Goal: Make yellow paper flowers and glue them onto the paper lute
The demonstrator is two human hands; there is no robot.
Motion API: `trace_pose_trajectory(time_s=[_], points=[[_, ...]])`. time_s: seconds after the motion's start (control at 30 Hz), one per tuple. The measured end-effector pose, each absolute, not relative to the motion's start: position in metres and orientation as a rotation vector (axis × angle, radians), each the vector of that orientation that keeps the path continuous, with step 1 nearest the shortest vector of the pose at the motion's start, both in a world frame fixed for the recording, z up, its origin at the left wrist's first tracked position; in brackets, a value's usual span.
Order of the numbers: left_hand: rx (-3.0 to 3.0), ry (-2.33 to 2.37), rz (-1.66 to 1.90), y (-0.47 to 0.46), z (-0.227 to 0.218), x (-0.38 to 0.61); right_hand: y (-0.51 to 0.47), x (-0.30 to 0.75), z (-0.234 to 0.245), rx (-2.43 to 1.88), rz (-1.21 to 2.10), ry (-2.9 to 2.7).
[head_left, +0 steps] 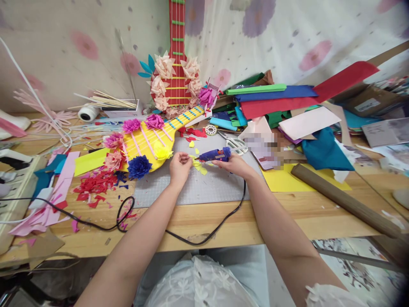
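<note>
My right hand is wrapped round a blue hot glue gun, its nozzle pointing left. Close to the nozzle, the fingertips of my left hand are pinched together; whatever they hold is too small to make out. Several yellow-green paper pieces lie under the nozzle on the grey cutting mat. Left of my left hand lies a yellow paper guitar with pink strips and paper flowers. A yellow flower and a dark blue flower sit along its near edge.
A red guitar with pale flowers stands behind. Scissors lie beyond the glue gun. Coloured paper rolls are piled back right, near a brown tube. Red scraps lie left. The black cord loops along the front edge.
</note>
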State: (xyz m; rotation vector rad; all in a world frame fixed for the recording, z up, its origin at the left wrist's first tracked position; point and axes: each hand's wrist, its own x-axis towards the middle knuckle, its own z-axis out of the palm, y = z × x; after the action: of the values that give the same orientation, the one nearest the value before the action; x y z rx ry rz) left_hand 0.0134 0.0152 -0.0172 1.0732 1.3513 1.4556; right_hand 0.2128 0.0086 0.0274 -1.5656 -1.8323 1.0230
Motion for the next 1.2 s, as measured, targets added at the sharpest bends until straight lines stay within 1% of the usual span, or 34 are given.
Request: trace_pose_trajectory(time_s=[0.3,0.43,0.57,0.67,0.73,0.9,1.0,1.03,1.1,1.13,1.2], points=[[0.968,1.313,1.459,0.013,-0.010,0.015,0.004,0.217,0.035,-1.615,1.071,-1.772],[0.913,1.274,1.447,0.011,-0.005,0.014,0.009,0.211,0.032,-1.643,1.030,-1.603],[0.865,1.194,1.451,0.009,-0.002,0.012,0.026,0.204,0.015,-1.712,0.779,-1.437],[0.792,1.160,1.457,0.005,0.002,0.014,0.038,0.201,0.004,-1.818,0.573,-1.486],[0.714,1.141,1.451,0.003,0.007,0.016,0.042,0.200,0.001,-1.870,0.500,-1.550],[0.517,1.066,1.452,-0.002,0.031,0.023,0.030,0.205,0.014,-1.812,0.315,-1.643],[0.461,1.031,1.469,-0.006,0.046,0.025,0.012,0.212,0.032,-1.935,0.184,-1.652],[0.462,1.022,1.477,-0.008,0.050,0.026,0.006,0.212,0.038,-1.976,0.211,-1.695],[0.470,1.013,1.491,-0.011,0.055,0.028,-0.006,0.207,0.047,-1.968,0.399,-1.831],[0.466,1.017,1.501,-0.013,0.056,0.029,-0.010,0.201,0.050,-1.899,0.512,-1.888],[0.434,1.037,1.529,-0.014,0.057,0.032,-0.014,0.182,0.053,-1.630,0.693,-1.911]])
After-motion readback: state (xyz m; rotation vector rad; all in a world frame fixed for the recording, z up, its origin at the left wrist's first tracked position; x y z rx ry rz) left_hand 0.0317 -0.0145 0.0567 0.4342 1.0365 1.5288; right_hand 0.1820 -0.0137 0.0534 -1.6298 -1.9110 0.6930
